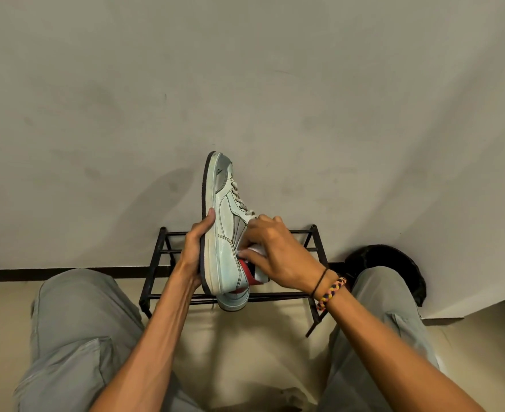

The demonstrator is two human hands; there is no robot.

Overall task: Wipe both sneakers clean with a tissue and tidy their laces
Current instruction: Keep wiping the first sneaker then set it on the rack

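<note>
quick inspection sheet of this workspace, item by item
surface: beige floor, black metal shoe rack against the wall
job's things: pale sneaker held up on its side, toe pointing up, laces threaded; white tissue pressed near its collar; second sneaker partly hidden just below the held one, seemingly on the rack
clutter: round black object by the wall, kind unclear
grippers: left hand grips the sole; right hand holds the tissue
cables: nothing seen
surroundings: scuffed pale wall, dark skirting, grey trousers, braided bracelet
</note>
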